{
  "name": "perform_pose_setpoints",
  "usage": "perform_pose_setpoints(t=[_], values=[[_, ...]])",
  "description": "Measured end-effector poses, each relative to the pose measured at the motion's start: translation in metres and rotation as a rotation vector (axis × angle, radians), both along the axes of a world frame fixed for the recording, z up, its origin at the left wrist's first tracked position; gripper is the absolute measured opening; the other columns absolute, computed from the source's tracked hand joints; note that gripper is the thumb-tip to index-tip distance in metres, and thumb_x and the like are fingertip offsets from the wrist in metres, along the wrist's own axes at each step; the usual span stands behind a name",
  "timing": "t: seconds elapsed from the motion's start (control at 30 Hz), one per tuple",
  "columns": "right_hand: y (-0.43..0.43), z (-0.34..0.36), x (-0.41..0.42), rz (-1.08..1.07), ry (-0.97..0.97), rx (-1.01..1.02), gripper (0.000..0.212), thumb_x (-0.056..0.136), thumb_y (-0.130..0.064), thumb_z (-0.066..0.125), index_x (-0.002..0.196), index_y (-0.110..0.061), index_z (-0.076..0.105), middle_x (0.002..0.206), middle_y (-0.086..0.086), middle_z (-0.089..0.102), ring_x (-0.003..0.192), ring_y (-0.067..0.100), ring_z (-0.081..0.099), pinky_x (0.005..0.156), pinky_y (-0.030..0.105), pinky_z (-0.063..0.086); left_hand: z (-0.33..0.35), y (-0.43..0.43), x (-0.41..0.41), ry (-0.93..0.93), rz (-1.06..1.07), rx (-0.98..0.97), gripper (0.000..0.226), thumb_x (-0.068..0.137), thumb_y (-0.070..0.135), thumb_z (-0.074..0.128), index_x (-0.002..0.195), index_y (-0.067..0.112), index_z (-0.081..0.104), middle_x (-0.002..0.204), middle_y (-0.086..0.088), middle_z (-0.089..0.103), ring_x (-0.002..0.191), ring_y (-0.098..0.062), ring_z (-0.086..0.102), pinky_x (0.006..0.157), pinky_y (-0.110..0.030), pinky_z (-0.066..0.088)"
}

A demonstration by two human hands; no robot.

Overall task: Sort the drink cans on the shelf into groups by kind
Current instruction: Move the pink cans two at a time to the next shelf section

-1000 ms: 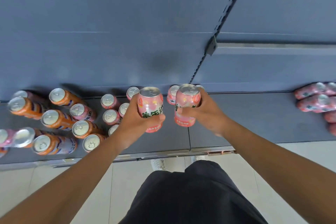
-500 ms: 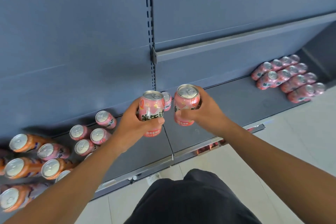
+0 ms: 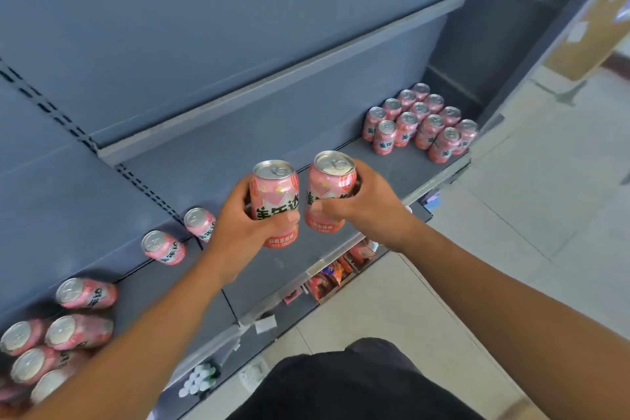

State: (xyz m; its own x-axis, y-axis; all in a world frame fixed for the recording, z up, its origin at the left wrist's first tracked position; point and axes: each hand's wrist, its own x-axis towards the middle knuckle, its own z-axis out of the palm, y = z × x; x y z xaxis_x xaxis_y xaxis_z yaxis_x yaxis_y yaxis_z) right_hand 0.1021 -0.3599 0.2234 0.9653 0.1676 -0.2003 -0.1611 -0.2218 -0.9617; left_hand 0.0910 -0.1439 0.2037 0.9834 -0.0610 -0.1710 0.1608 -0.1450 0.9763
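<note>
Two bare forearms reach out over dark clothing (image 3: 341, 385) at the near edge, with a pale tiled floor (image 3: 511, 232) to the right. At the near left, a loose cluster of pink cans (image 3: 68, 327) sits on the grey shelf (image 3: 269, 273), blurred towards the corner. Two single cans stand apart further along: one pink can (image 3: 163, 247) just beyond the cluster and another pink can (image 3: 199, 223) beside the left wrist. Below the shelf's front lip, colourful packets (image 3: 335, 274) show on a lower level.

In the middle, the left hand (image 3: 238, 225) wraps its fingers and thumb round the left-held can (image 3: 275, 196), and the right hand (image 3: 364, 204) clasps the right-held can (image 3: 329, 186) the same way. Both cans are pink and upright, held above the shelf side by side, nearly touching.

Farther right, at the shelf's far end, a tidy block of pink cans (image 3: 421, 121) stands in rows — the same kind as the two held. Behind it all rises the blue-grey back panel (image 3: 204, 27).
</note>
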Motion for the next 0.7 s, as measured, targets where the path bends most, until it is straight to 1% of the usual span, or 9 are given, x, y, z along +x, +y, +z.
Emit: perform_pose_setpoints(t=[0.03,0.1,0.17,0.27,0.33,0.4,0.5,0.6,0.7], values=[[-0.018,0.0,-0.001,-0.023,-0.002,0.003,0.06,0.074,-0.017,0.087,0.123,-0.03,0.054,0.109,-0.012,0.068,0.096,0.0,0.066,0.073,0.01,0.052,0.001,-0.018,0.002,-0.004,-0.01,0.0,0.057,0.07,0.009,0.088,0.112,0.036,0.059,0.097,0.022,0.072,0.089,0.002,0.068,0.068,-0.014,0.052],[-0.052,0.0,-0.003,-0.087,-0.015,0.006,0.069,0.073,-0.02,0.088,0.13,-0.026,0.051,0.113,-0.011,0.067,0.099,0.002,0.066,0.08,0.014,0.054,0.002,-0.053,0.007,-0.009,-0.038,-0.011,0.059,0.065,0.013,0.088,0.113,0.033,0.059,0.098,0.018,0.073,0.089,0.0,0.069,0.069,-0.015,0.053],[-0.082,0.001,-0.004,-0.147,-0.023,0.012,0.071,0.072,-0.021,0.089,0.13,-0.027,0.05,0.115,-0.011,0.066,0.1,0.001,0.065,0.081,0.015,0.055,0.001,-0.083,0.01,0.002,-0.078,-0.021,0.059,0.061,0.017,0.086,0.112,0.03,0.061,0.097,0.015,0.074,0.088,-0.002,0.069,0.07,-0.016,0.054],[-0.122,0.0,-0.008,-0.203,-0.025,0.024,0.069,0.072,-0.019,0.089,0.128,-0.03,0.05,0.113,-0.013,0.066,0.099,-0.002,0.065,0.078,0.012,0.054,0.0,-0.121,0.015,0.014,-0.183,-0.003,0.062,0.064,0.003,0.09,0.111,0.03,0.061,0.097,0.017,0.074,0.09,-0.003,0.07,0.072,-0.017,0.054],[-0.143,-0.001,-0.009,-0.237,-0.022,0.021,0.07,0.072,-0.018,0.089,0.13,-0.028,0.05,0.113,-0.013,0.066,0.098,-0.004,0.065,0.076,0.011,0.053,-0.001,-0.14,0.02,0.017,-0.25,0.011,0.06,0.068,0.0,0.088,0.114,0.028,0.061,0.099,0.016,0.074,0.091,-0.003,0.07,0.073,-0.018,0.054],[-0.161,-0.004,-0.007,-0.258,-0.019,0.006,0.073,0.071,-0.02,0.089,0.132,-0.027,0.05,0.114,-0.014,0.066,0.099,-0.004,0.064,0.076,0.011,0.053,-0.003,-0.155,0.027,0.024,-0.296,0.013,0.063,0.064,0.005,0.09,0.116,0.027,0.061,0.102,0.013,0.074,0.092,-0.004,0.07,0.074,-0.018,0.054],[-0.183,-0.011,0.001,-0.289,-0.01,-0.031,0.076,0.069,-0.024,0.091,0.134,-0.028,0.05,0.116,-0.014,0.066,0.102,0.0,0.065,0.081,0.015,0.054,-0.008,-0.175,0.042,0.033,-0.349,0.016,0.065,0.062,0.01,0.089,0.118,0.028,0.061,0.105,0.011,0.074,0.096,-0.007,0.07,0.076,-0.018,0.054],[-0.201,-0.018,0.014,-0.315,0.0,-0.057,0.077,0.068,-0.024,0.091,0.133,-0.029,0.05,0.116,-0.013,0.066,0.104,0.006,0.065,0.089,0.024,0.055,-0.016,-0.192,0.064,0.042,-0.382,0.017,0.071,0.058,0.024,0.091,0.122,0.029,0.061,0.111,0.006,0.073,0.102,-0.012,0.069,0.083,-0.026,0.057],[-0.218,-0.023,0.035,-0.32,0.007,-0.112,0.077,0.067,-0.023,0.091,0.132,-0.029,0.05,0.114,-0.014,0.065,0.102,0.005,0.065,0.085,0.021,0.055,-0.026,-0.207,0.09,0.06,-0.395,-0.001,0.073,0.055,0.032,0.09,0.122,0.029,0.06,0.112,0.004,0.072,0.103,-0.015,0.069,0.087,-0.031,0.057]])
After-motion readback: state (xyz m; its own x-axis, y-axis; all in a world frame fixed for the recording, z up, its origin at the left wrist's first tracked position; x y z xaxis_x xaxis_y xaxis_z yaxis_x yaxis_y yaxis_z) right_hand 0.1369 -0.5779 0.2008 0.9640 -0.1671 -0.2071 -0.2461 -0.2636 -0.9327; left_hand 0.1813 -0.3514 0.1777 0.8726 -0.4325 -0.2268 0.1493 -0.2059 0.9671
